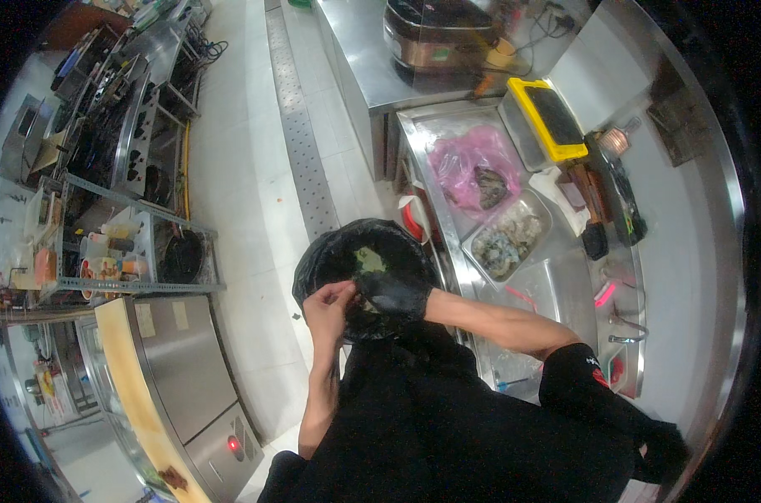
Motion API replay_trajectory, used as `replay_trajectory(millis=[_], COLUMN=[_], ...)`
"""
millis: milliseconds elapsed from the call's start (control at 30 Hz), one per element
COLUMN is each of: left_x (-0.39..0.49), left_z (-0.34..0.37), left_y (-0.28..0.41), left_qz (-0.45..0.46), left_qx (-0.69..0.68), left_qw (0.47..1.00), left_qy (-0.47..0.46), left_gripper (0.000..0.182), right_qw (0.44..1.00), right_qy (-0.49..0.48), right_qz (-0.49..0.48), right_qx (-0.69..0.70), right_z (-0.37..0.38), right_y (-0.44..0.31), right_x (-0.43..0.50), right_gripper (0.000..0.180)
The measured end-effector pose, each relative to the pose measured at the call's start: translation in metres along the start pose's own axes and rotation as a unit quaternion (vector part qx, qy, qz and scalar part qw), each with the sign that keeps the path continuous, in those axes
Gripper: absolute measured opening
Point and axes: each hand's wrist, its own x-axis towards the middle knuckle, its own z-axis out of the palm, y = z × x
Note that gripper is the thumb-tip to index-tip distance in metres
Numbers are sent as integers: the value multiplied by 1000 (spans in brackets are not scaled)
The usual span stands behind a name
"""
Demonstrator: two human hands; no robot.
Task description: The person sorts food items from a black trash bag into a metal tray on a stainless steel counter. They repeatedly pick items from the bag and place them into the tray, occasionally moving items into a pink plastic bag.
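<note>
Below my chest stands a round bin lined with a black plastic bag (pixel 314 258), with pale green scraps (pixel 369 259) inside. My left hand (pixel 330 304) is bare and held over the bin's near left part, its thumb and fingertips pinched together; whether something thin is between them cannot be made out. From the right, my right hand (pixel 393 294) reaches over the bin and looks to be in a black glove, its wrist bare. The dark glove blends with the bag, so its fingers are hard to read. The left fingertips are close to the right hand's fingers.
At the right, a steel sink counter (pixel 431 188) holds a pink plastic bag (pixel 462 157) with a dark item, a steel tray of what looks like shrimp (pixel 509 239), a yellow-lidded container (pixel 547 119) and a faucet (pixel 629 333). A steel refrigerator (pixel 179 364) and shelving (pixel 135 286) stand left.
</note>
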Motion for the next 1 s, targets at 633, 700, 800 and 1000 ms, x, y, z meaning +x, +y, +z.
replay_trajectory(millis=[633, 700, 800, 1000], left_x=[-20, -18, -18, -5], left_z=[12, 14, 20, 39], left_y=[54, 56, 61, 58], left_qz=[440, 473, 498, 463], left_qx=[214, 217, 217, 182], left_qw=[870, 852, 838, 867], left_qy=[-62, -64, -59, 1], left_gripper=[17, 18, 16, 14], right_qw=[681, 636, 528, 502], right_qy=[62, 84, 65, 100], right_qz=[192, 189, 163, 162], right_qx=[704, 744, 831, 844], right_z=[-68, -63, -46, -7], right_y=[-40, -46, -45, -24], right_x=[-17, -21, -30, -41], right_gripper=[35, 37, 36, 33])
